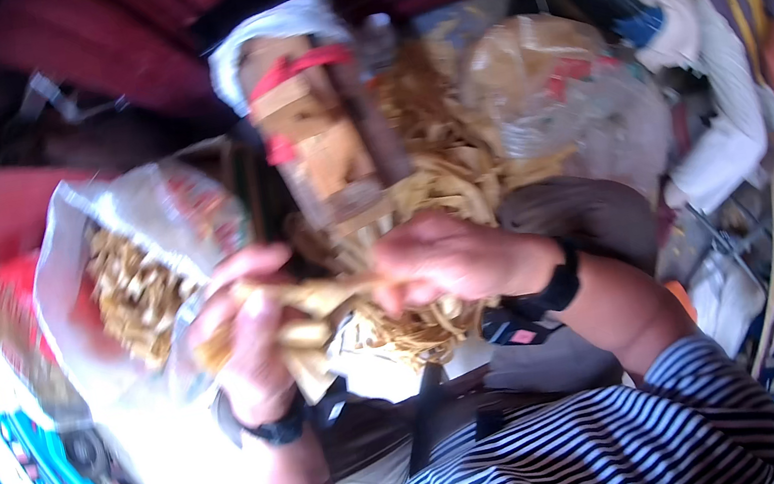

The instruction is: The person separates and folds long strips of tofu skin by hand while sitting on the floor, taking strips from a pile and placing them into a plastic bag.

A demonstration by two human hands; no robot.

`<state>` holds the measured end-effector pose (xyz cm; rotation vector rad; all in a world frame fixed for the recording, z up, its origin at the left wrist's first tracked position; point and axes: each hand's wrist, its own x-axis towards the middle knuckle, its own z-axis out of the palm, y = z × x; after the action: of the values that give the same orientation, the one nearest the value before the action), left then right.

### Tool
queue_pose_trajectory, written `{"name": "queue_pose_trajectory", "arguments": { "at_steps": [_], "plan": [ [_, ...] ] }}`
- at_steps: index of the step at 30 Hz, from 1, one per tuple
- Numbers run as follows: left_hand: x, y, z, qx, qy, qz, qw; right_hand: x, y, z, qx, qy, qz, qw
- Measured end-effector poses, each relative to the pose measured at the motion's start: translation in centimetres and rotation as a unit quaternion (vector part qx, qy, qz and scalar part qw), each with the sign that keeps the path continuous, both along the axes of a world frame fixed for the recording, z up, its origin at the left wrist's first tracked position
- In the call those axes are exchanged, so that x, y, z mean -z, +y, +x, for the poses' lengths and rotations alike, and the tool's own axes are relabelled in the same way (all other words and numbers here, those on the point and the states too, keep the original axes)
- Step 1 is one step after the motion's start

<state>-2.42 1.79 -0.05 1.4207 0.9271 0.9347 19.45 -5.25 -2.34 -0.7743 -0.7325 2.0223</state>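
Between my two hands stretches a pale yellow fibrous strip (322,290), blurred by motion. My left hand (249,332) grips one end of it together with a small folded bundle (303,333) of the same stuff. My right hand (435,257) is closed on the other end, fingers curled; whether it also holds a small tool cannot be made out. Just beneath and beyond my hands lies a heap of long yellow-brown strips (453,182). More loose strips (424,331) rest in my lap.
At the left an open white woven sack (61,293) holds short cut pieces (137,297). Ahead stands a wooden stand (336,159) with cardboard and red cloth bound on it. Clear plastic bags (551,79) sit at the right. Another person's white sleeve (725,120) is at far right.
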Motion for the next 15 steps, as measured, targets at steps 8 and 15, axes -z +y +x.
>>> {"name": "queue_pose_trajectory", "arguments": {
  "at_steps": [8, 15],
  "plan": [
    [0.9, -1.0, 1.0, 0.102, -0.002, -0.229, 0.968, 0.8, 0.1, -1.3, 0.053, -0.259, 0.072, 0.962],
    [2.9, 1.1, 3.9, 0.013, 0.015, -0.169, 0.985, 2.6, 2.1, 1.2, 0.249, -0.460, 0.156, 0.838]
  ]
}}
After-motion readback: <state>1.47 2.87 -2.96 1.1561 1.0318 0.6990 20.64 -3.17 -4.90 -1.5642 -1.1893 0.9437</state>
